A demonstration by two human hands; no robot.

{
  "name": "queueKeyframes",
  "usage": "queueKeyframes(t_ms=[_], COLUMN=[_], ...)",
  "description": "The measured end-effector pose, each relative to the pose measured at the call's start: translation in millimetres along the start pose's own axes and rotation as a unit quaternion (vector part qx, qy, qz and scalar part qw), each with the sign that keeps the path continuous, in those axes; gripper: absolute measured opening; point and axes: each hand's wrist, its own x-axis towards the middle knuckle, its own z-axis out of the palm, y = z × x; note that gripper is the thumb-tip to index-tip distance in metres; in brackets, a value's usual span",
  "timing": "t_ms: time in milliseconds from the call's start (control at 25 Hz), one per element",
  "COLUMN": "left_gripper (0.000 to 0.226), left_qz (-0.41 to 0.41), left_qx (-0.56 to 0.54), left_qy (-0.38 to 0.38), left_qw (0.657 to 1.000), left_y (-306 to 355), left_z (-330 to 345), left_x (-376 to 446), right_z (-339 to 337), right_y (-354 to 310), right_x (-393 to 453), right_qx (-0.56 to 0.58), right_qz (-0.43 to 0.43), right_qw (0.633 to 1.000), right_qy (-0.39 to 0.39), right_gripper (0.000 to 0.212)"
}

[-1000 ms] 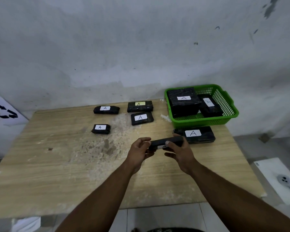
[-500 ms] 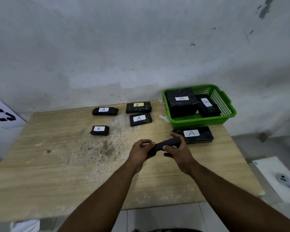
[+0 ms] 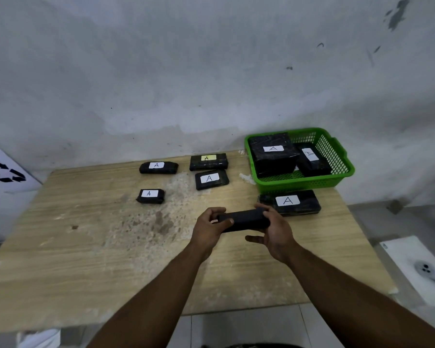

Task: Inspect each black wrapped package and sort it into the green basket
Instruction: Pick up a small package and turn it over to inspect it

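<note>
I hold a black wrapped package [image 3: 244,219] between both hands above the middle of the wooden table [image 3: 86,247]. My left hand [image 3: 209,229] grips its left end and my right hand [image 3: 274,232] its right end; no label shows on the side facing me. The green basket [image 3: 309,183] stands at the table's far right with two labelled black packages inside, a large one [image 3: 274,155] and a smaller one [image 3: 312,159]. A long labelled package [image 3: 290,202] lies just in front of the basket. Several more labelled packages lie at the back, among them one [image 3: 211,179] near the centre.
A stained white wall rises right behind the table. A white panel with a black recycling symbol [image 3: 3,172] stands at the left. On the floor to the right, a white sheet carries a grey controller [image 3: 430,273]. The table's near edge runs below my forearms.
The package has been turned in my hands: the small white label seen a second ago no longer shows, and a plain black side faces me. My right thumb has spread away.
</note>
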Motion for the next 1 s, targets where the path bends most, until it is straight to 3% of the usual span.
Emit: queueKeyframes(t_ms=[240, 600, 720, 1000], left_gripper=[0.024, 0.025, 0.024, 0.014], left_qz=[-0.107, -0.072, -0.078, -0.126], left_qx=[-0.105, -0.076, -0.075, -0.106], left_qy=[-0.041, -0.025, -0.013, 0.005], left_qw=[0.988, 0.994, 0.994, 0.986], left_y=[5.3, 2.1, 0.2, 3.2], left_z=[-5.3, -8.3, -6.6, 0.5], left_x=[-8.4, -4.1, -4.8, -7.4], right_z=[-4.8, -6.0, -4.5, -1.7], right_y=[-3.9, -0.5, 3.4, 4.9], right_x=[1.1, -2.1, -2.0, -5.8], right_qx=[-0.034, -0.007, -0.072, -0.177], right_qz=[-0.027, -0.022, -0.061, -0.124], right_qw=[0.999, 1.0, 0.995, 0.976], right_qy=[0.022, -0.003, -0.017, -0.035], right_gripper=[0.036, 0.03, 0.054, 0.053])
